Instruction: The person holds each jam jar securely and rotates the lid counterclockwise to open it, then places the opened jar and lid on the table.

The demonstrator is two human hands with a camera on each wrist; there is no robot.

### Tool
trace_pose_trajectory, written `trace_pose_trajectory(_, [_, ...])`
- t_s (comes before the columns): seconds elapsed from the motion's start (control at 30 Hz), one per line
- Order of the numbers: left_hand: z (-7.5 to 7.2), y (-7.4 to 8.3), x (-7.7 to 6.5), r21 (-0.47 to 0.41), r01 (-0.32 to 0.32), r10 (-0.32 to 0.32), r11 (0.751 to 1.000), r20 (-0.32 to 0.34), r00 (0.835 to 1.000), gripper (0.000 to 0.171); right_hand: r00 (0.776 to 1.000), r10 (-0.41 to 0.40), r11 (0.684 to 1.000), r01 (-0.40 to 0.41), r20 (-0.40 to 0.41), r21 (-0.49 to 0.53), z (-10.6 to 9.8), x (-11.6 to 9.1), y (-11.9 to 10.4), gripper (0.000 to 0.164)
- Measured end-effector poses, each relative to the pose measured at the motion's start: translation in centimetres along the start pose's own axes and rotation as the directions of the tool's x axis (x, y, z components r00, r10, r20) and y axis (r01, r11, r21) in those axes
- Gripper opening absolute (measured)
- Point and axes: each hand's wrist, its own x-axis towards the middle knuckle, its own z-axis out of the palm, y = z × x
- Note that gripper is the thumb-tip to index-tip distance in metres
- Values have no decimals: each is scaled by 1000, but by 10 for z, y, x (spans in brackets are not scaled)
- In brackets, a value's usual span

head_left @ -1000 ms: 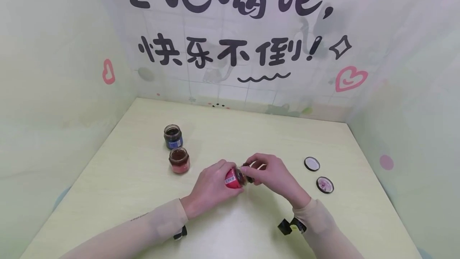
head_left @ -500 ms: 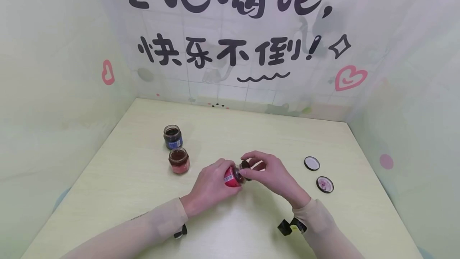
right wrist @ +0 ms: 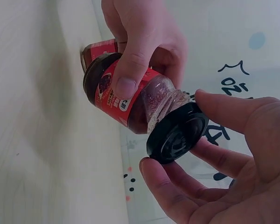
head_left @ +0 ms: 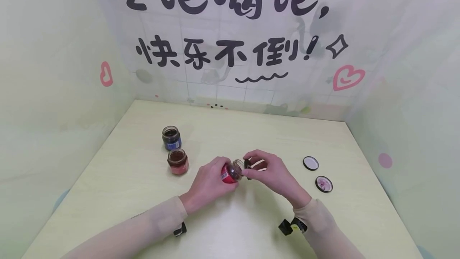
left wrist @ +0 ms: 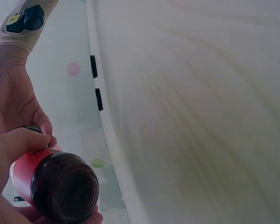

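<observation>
My left hand [head_left: 210,180] grips a glass jar [head_left: 227,176] with a red label and dark contents. The jar is tilted, its mouth towards my right hand [head_left: 268,172]. Between the right thumb and fingers a black lid [right wrist: 177,135] is pinched by its edge, right at the jar's threaded neck [right wrist: 161,105]. In the head view a sliver of clear glass mouth shows beside the lid. The left wrist view shows the jar's dark round base [left wrist: 74,193]; there the left hand hides part of the label.
An open jar with a blue label [head_left: 171,139] and an open jar with a pink-red label [head_left: 177,162] stand on the left of the table [head_left: 215,131]. Two lids, one plain white inside [head_left: 310,163] and one stained pink [head_left: 324,184], lie upturned on the right.
The lid has come away from the jar's mouth, uncovering the glass rim. My left hand and jar have shifted slightly left and up in the view; the right fingers keep the lid.
</observation>
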Motion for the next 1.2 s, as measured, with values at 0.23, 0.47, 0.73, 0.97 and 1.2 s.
trace_pose_trajectory(0.23, [1, -4, 6, -59, 75, -75, 995, 1, 997, 52, 999, 25, 999, -26, -25, -38, -3, 0, 10, 33])
trace_pose_trajectory(0.47, [4, -10, 14, -84, 120, -121, 989, -8, 993, 50, 997, 52, 995, -57, -53, -87, -9, 0, 21, 34])
trace_pose_trajectory(0.73, [7, -16, 21, -119, 141, -144, 983, -19, 989, 52, 996, 44, 987, -55, -78, -150, -14, -1, 36, 40])
trace_pose_trajectory(0.97, [10, -18, 28, -143, 193, -199, 971, -31, 979, 56, 993, 54, 978, -74, -106, -196, -21, -6, 51, 38])
trace_pose_trajectory(1.2, [10, -21, 35, -186, 211, -230, 960, -83, 970, 54, 988, 81, 963, -112, -134, -244, -32, -15, 62, 39])
